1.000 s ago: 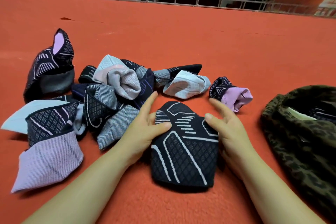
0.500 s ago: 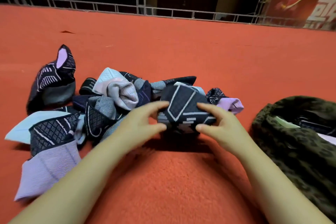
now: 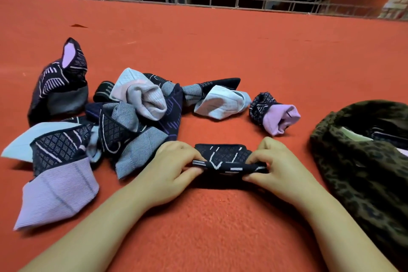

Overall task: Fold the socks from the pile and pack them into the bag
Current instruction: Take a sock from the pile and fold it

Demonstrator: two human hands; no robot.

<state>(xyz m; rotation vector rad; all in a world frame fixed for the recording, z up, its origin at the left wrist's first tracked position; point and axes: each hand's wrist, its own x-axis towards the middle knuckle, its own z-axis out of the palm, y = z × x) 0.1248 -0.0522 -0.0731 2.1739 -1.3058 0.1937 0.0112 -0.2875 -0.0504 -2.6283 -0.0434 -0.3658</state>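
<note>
A black sock with white line pattern (image 3: 225, 158) lies folded over on itself on the orange-red carpet (image 3: 220, 51), held at both ends. The left hand (image 3: 174, 165) pinches its left end, thumb under the fold's near edge and fingers curled over the top; the right hand (image 3: 280, 165) pinches the right end the same way, so the doubled layers are pressed together between the two grips. Just beyond the left fingertips and spreading away to the left sits the pile of loose socks (image 3: 132, 115), a tangle of dark patterned, grey ribbed and pale blue pieces. At the pile's near left edge lies a sock with a lilac ribbed cuff (image 3: 55, 190), and at its far left a dark sock with a pink lining (image 3: 61, 86) stands up in a peak. Beyond the right fingertips, apart from them, rests a balled dark and lilac sock (image 3: 273, 112). Right of the right hand, close by, lies the open leopard-print bag (image 3: 362, 179), with dark and pale fabric showing inside its mouth. A metal railing (image 3: 198, 0) runs along the carpet's far edge.
</note>
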